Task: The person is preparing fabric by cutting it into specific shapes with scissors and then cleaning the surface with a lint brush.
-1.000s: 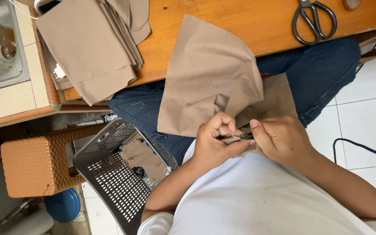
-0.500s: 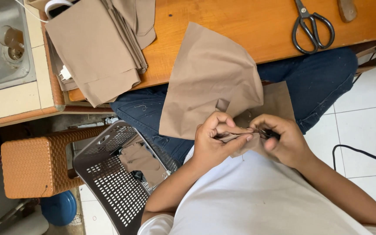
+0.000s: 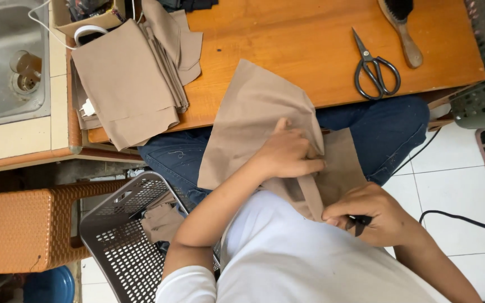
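A tan fabric piece (image 3: 254,118) hangs from the edge of the orange wooden table (image 3: 298,45) down over my lap in blue jeans. My left hand (image 3: 287,154) lies flat on the fabric with the fingers pointing right, pressing a fold. My right hand (image 3: 369,213) is lower right, near my white shirt, closed around a small dark tool (image 3: 359,223) and pinching the fabric's lower edge.
A stack of tan fabric pieces (image 3: 130,78) lies on the table's left end. Black scissors (image 3: 374,67) and a wooden brush (image 3: 405,31) lie at the right. A grey perforated basket (image 3: 124,241) with fabric stands by my left leg, beside a woven stool (image 3: 26,230). A steel sink (image 3: 7,56) is at left.
My hands have come apart from working together at the fabric's lower edge. The left hand moved up onto the fabric, the right hand moved down and right with the small tool.
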